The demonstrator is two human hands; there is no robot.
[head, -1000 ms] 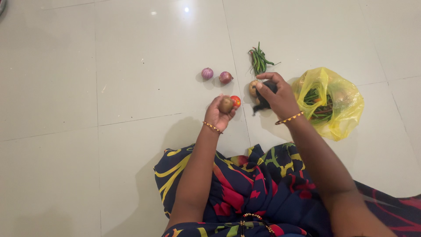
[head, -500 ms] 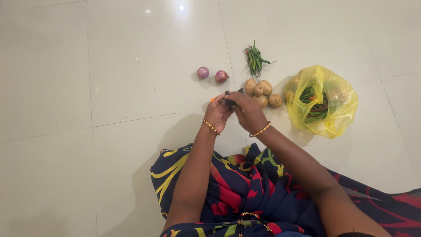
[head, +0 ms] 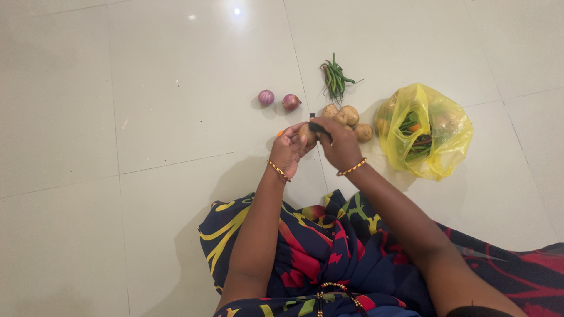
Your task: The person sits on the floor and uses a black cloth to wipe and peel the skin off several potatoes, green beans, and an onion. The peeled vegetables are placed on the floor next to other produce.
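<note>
My left hand (head: 289, 151) is closed around a small brown potato (head: 305, 137), with a bit of something orange (head: 280, 133) showing at its fingertips. My right hand (head: 339, 145) presses against it from the right and grips a black tool (head: 318, 126) laid on the potato; what kind of tool I cannot tell. Both hands hover low over the white tiled floor, just in front of a small pile of potatoes (head: 351, 115).
Two red onions (head: 266, 97) lie left of the pile, and a bunch of green chillies (head: 335, 76) lies behind it. A yellow plastic bag (head: 437, 147) of vegetables sits to the right. My patterned dark garment (head: 329, 252) covers the floor near me.
My right hand left the potato pile with the black tool and came to the left hand. Both hands now meet on the held potato.
</note>
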